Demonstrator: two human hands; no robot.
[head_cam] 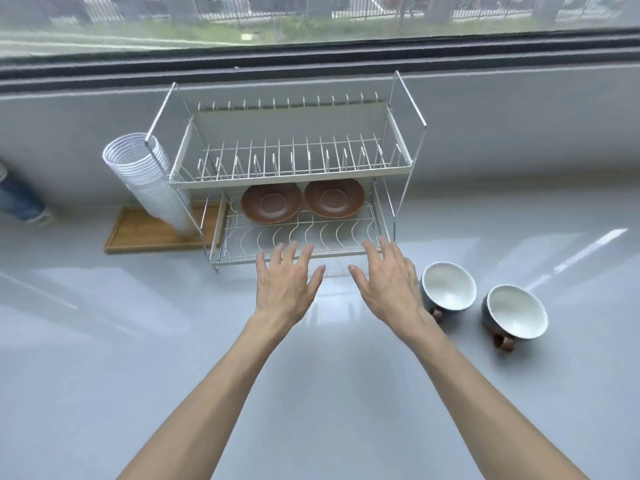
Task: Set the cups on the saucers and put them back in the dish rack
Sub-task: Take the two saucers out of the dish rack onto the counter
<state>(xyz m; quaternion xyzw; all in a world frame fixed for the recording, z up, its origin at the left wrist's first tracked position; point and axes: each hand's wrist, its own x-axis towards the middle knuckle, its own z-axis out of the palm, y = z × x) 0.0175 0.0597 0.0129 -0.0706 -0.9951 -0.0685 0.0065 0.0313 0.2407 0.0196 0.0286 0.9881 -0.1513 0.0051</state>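
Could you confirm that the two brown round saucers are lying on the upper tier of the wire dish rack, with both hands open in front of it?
Not quite: the head view shows the two brown round saucers on the lower tier of the wire dish rack. The left hand and right hand are indeed open.

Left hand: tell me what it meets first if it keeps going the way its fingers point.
Probably the front edge of the dish rack's lower shelf; the left hand points there, with the brown saucers further back. Depth is unclear.

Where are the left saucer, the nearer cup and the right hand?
left saucer (271, 203): head view, on its centre ring, lower rack tier.
nearer cup (516, 311): head view, on its white inside.
right hand (391, 282): head view, on the back of the hand.
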